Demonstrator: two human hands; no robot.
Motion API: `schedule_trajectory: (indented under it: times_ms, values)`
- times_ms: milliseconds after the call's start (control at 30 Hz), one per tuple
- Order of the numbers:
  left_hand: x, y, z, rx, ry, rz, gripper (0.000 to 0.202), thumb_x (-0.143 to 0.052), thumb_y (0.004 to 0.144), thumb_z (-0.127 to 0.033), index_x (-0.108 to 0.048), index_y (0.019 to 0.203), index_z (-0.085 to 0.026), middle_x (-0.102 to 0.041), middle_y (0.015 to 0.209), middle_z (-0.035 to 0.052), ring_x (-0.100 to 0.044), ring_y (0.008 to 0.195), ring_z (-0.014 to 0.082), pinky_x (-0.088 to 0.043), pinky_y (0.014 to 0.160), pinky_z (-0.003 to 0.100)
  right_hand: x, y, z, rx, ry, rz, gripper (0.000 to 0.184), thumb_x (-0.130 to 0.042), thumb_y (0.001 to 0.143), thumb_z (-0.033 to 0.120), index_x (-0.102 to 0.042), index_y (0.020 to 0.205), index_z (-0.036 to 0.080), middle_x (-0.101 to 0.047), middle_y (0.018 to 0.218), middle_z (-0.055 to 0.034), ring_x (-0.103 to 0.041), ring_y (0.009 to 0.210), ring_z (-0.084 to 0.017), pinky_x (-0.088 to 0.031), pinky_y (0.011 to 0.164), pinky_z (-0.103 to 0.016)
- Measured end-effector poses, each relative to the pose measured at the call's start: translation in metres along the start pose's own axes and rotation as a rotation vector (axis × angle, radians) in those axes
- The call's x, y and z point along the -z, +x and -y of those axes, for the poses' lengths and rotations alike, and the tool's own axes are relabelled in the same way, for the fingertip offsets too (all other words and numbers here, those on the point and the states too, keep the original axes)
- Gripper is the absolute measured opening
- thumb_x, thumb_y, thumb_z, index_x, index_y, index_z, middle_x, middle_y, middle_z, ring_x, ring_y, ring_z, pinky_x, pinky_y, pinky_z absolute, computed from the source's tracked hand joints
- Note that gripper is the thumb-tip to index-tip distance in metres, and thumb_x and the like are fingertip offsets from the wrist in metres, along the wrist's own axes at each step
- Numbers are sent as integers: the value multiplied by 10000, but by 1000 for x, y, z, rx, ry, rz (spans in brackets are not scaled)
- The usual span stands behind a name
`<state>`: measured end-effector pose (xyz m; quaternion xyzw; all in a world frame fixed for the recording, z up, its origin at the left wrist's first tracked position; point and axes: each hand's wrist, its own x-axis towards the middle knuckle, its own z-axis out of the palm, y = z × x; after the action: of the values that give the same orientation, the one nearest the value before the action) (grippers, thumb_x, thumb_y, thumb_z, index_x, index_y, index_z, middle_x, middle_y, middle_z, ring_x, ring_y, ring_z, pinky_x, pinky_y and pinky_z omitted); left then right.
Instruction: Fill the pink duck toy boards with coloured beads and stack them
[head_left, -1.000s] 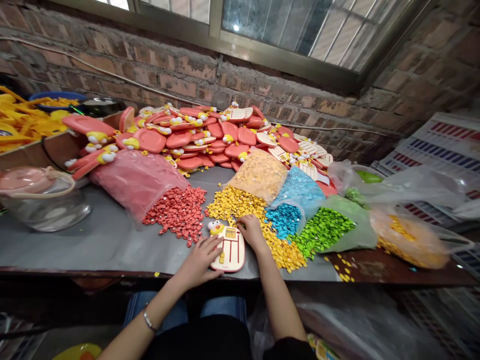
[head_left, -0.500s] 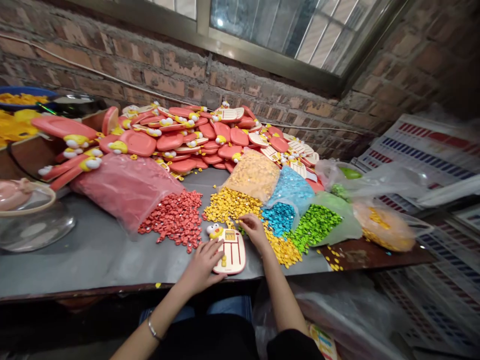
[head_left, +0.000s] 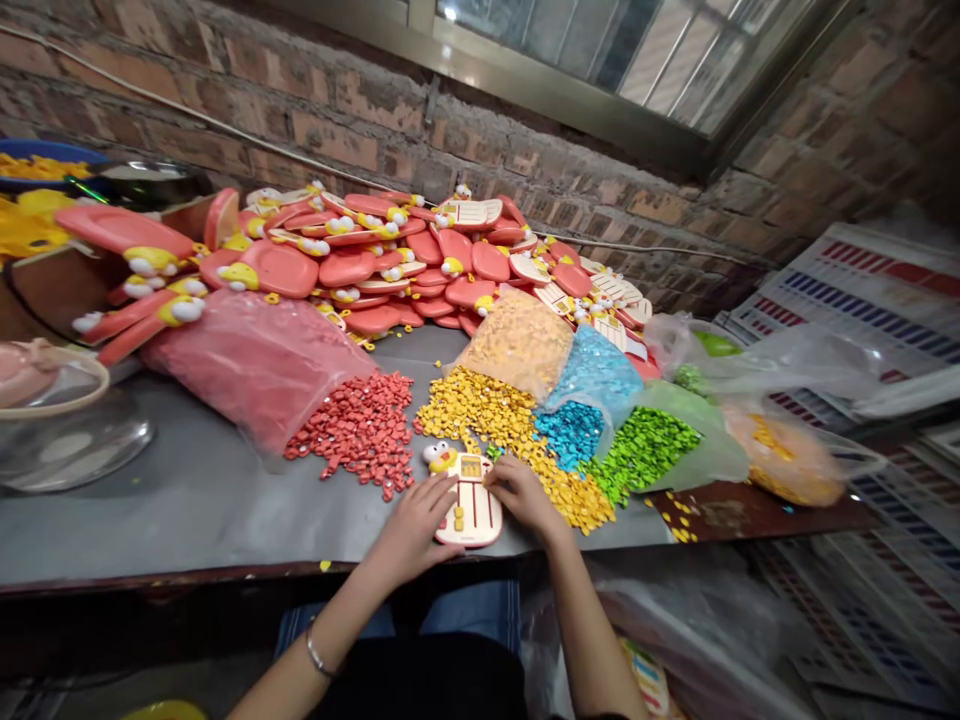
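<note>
Since the right hand (head_left: 523,497) came down to the duck board (head_left: 472,525) — its grip and the left hand (head_left: 411,530) clasp the edges.

1. Right hand (head_left: 523,497) has dropped from above the small loose yellow plastic beads (head_left: 480,410) and moved toward the right edge of the flat cream-and-pink plastic duck-shaped board (head_left: 472,515); its fingers now reach that edge.
2. Left hand (head_left: 409,530) has shifted slightly right with the board, still on the board's left side.
3. Head view has tilted down: less of the grey metal-framed glass window (head_left: 540,60) shows at top.
4. Clear round bowl with tan rim (head_left: 64,445) now sits further left, partly cut off by the frame edge.
</note>
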<state>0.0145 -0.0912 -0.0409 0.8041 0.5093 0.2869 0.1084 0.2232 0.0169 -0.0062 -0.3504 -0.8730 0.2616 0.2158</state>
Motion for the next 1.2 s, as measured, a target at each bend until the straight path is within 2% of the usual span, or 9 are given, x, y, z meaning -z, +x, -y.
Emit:
schedule_trajectory:
  times_ms: [133, 233, 333, 400, 500, 567, 733, 1000, 1200]
  values:
    - [-3, -1, 2, -4, -23, -7, 707, -752, 734, -326, -430, 1348, -190, -475, 1431, 139, -427, 1323, 329, -391, 1060, 500, -21, 2, 11, -26, 125, -97, 100, -610, 848, 144, -659, 784, 204, -648, 789, -29, -594, 818, -186, -455, 770, -300]
    - [-4, -2, 2, 15, -27, -9, 760, -728, 748, -344, -370, 1403, -204, -476, 1425, 146, -446, 1310, 328, -390, 1062, 499, -28, 5, 19, -8, 218, -56, 70, -632, 849, 197, -683, 894, 214, -692, 848, -32, -622, 829, -187, -472, 796, -315]
    - [-5, -2, 2, 32, -21, 10, 803, -720, 760, -360, -319, 1437, -198, -473, 1424, 154, -441, 1313, 328, -380, 1068, 500, -17, 1, 18, 3, 349, 95, 229, -687, 817, 258, -674, 1043, 224, -716, 903, -26, -648, 832, -183, -490, 805, -317]
    - [-4, -2, 2, 32, -11, 24, 770, -716, 764, -360, -350, 1421, -198, -471, 1425, 154, -436, 1314, 330, -384, 1061, 502, -4, 0, 11, -22, 370, 89, 217, -676, 829, 290, -679, 1037, 229, -719, 926, -29, -652, 861, -187, -494, 805, -318]
    - [-3, -2, 2, 24, 5, 30, 644, -709, 766, -357, -458, 1342, -213, -474, 1423, 144, -435, 1310, 336, -393, 1046, 506, 11, 10, -4, -125, 214, -159, 127, -583, 897, 257, -695, 936, 214, -707, 907, -51, -633, 861, -192, -480, 775, -318]
    - [-2, -1, 3, 15, 11, 30, 587, -709, 767, -364, -502, 1296, -214, -474, 1423, 142, -434, 1309, 338, -395, 1040, 506, 13, 25, -11, -161, 28, -223, 133, -563, 904, 205, -696, 907, 204, -694, 903, -63, -610, 873, -197, -461, 798, -328]
    - [-1, -1, 2, 6, 33, 32, 575, -702, 779, -396, -508, 1283, -200, -475, 1422, 150, -438, 1299, 337, -387, 1037, 491, -1, 58, -17, -138, -328, 18, 74, -640, 845, 150, -700, 828, 191, -665, 931, -77, -546, 952, -229, -416, 825, -337]
    - [4, 2, -5, 42, 91, 35, 531, -676, 788, -418, -545, 1254, -201, -499, 1402, 147, -448, 1284, 332, -332, 1049, 483, -2, 58, -28, -134, -215, -52, 146, -586, 805, 63, -649, 818, 194, -650, 902, -44, -528, 920, -203, -394, 840, -316]
    - [5, 3, -6, 34, 123, 34, 546, -695, 772, -452, -554, 1229, -187, -518, 1381, 151, -457, 1263, 333, -329, 1016, 476, -3, 71, -22, -133, -298, -21, 115, -593, 853, 135, -683, 889, 196, -650, 966, -75, -520, 956, -231, -398, 843, -347]
